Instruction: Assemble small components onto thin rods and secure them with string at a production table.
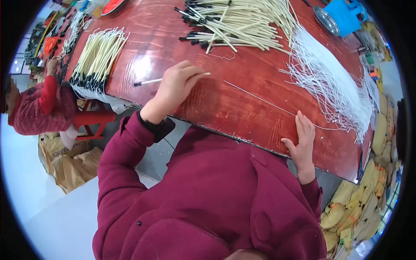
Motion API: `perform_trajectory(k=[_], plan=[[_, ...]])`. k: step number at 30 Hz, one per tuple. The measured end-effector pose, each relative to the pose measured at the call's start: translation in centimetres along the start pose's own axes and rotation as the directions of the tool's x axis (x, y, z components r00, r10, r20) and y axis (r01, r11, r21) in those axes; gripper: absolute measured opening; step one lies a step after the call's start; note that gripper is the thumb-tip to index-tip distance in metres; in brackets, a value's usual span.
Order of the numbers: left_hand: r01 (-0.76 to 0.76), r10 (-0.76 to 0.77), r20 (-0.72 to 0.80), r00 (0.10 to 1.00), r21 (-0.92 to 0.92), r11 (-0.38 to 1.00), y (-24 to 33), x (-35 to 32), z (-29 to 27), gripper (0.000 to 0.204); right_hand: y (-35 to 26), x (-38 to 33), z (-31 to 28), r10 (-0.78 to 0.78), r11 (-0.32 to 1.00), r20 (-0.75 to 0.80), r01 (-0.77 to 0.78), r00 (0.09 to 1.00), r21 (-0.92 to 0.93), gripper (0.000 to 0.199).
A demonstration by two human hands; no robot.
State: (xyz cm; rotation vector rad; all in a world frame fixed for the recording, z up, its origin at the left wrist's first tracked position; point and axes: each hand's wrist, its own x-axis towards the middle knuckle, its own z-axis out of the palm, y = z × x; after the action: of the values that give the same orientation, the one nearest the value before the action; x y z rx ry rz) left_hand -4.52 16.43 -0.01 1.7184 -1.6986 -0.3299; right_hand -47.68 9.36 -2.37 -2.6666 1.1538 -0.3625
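Observation:
My left hand (175, 86) lies on the red wooden table (242, 108), fingers closed over a thin cream stick with a black tip (147, 82) that pokes out on both sides. My right hand (301, 141) rests flat near the table's near edge, fingers together, pressing one end of a single white string (260, 99) that runs across the wood. A neat bundle of cream sticks (97, 58) lies to the left. A loose heap of the same sticks (236, 21) sits at the far side. A thick spread of white strings (333, 86) fans out on the right.
Another person in a red sweater (39, 108) sits at the left by a red stool (93, 119). Brown paper sacks (69, 160) stand on the floor. A blue plastic stool (346, 15) and metal dish (327, 21) are far right. Yellow sacks (359, 203) pile at the lower right.

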Motion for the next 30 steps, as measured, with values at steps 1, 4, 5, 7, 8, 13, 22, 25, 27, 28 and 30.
perform_trajectory(k=[1, 4, 5, 7, 8, 13, 22, 25, 27, 28, 30], plan=[[-0.008, 0.008, 0.016, 1.0, -0.012, 1.0, -0.4, -0.5, 0.0, 0.013, -0.1, 0.0, 0.0, 0.001, 1.0, -0.001, -0.001, 1.0, 0.004, 0.086], [0.029, -0.028, 0.057, 0.998, -0.028, 0.999, -1.2, -1.7, 0.7, 0.013, -0.3, -0.1, -0.2, 0.007, 1.0, 0.0, -0.007, 1.0, 0.004, 0.087], [0.026, -0.024, 0.062, 0.998, -0.032, 0.999, -1.4, -1.7, 1.1, 0.013, -0.4, -0.1, -0.2, 0.012, 1.0, 0.001, -0.012, 1.0, 0.004, 0.088], [-0.051, 0.051, 0.034, 0.998, -0.004, 0.999, -1.3, -1.2, 1.9, 0.013, -0.4, -0.2, -0.2, 0.019, 1.0, 0.004, -0.019, 1.0, 0.005, 0.088], [-0.088, 0.088, 0.02, 0.996, 0.012, 0.996, -1.1, -1.0, 2.2, 0.013, -0.3, -0.3, -0.2, 0.017, 1.0, 0.003, -0.017, 1.0, 0.006, 0.089], [-0.124, 0.12, 0.087, 0.989, 0.04, 0.992, -0.1, 0.0, 2.7, 0.013, -0.4, -0.2, -0.2, 0.018, 1.0, 0.011, -0.018, 1.0, 0.011, 0.091], [-0.144, 0.139, 0.116, 0.983, 0.034, 0.989, 0.1, 1.1, 3.1, 0.013, -0.3, -0.2, -0.3, 0.024, 1.0, 0.027, -0.024, 0.999, 0.011, 0.094], [-0.148, 0.143, 0.126, 0.982, 0.033, 0.988, 0.2, 1.3, 3.2, 0.013, -0.3, -0.1, -0.2, 0.023, 1.0, 0.028, -0.023, 0.999, 0.01, 0.095], [-0.162, 0.156, 0.123, 0.98, 0.044, 0.986, 0.2, 1.3, 3.1, 0.013, -0.3, -0.1, -0.3, 0.022, 1.0, 0.028, -0.023, 0.999, 0.011, 0.095], [-0.169, 0.162, 0.122, 0.979, 0.049, 0.984, 0.2, 1.3, 3.1, 0.012, -0.3, -0.2, -0.3, 0.024, 1.0, 0.03, -0.024, 0.999, 0.009, 0.095], [-0.169, 0.162, 0.128, 0.978, 0.049, 0.984, 0.3, 1.4, 3.2, 0.012, -0.3, -0.2, -0.4, 0.027, 1.0, 0.033, -0.027, 0.999, 0.005, 0.095]])
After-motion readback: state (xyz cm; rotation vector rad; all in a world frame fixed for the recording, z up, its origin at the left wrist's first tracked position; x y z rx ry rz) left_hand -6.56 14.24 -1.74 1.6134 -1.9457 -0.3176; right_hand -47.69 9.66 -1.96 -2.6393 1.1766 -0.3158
